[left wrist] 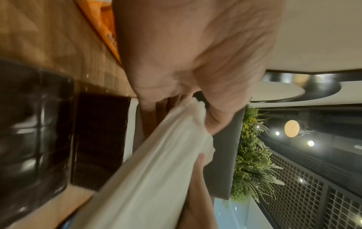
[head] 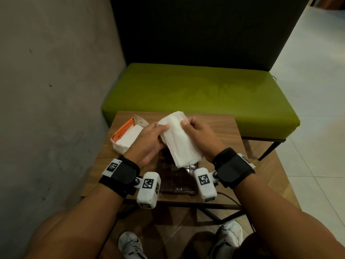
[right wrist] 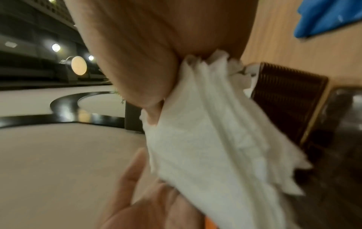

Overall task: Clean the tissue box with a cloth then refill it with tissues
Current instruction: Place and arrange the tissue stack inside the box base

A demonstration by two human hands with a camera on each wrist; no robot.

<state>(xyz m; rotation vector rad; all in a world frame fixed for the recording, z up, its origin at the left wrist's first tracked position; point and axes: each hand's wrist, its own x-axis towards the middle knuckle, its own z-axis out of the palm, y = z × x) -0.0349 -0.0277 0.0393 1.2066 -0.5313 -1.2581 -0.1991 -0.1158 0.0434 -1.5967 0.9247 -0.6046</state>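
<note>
Both hands hold a thick stack of white tissues (head: 179, 139) above the small wooden table (head: 224, 131). My left hand (head: 149, 141) grips the stack's left side with the thumb on top. My right hand (head: 197, 133) pinches its right side. Up close, the stack (left wrist: 156, 162) hangs from my left hand (left wrist: 195, 69); the right wrist view has the tissues (right wrist: 205, 139) pinched under my right hand (right wrist: 137, 54). Below the stack lies a dark brown tissue box (head: 179, 178), partly hidden. An opened orange-and-white tissue pack (head: 127, 137) lies at the table's left.
A green bench (head: 201, 94) with a dark backrest stands beyond the table. A grey wall (head: 46, 90) runs along the left. A blue cloth (right wrist: 329, 17) lies on the table in the right wrist view. My shoes (head: 229, 234) are under the table.
</note>
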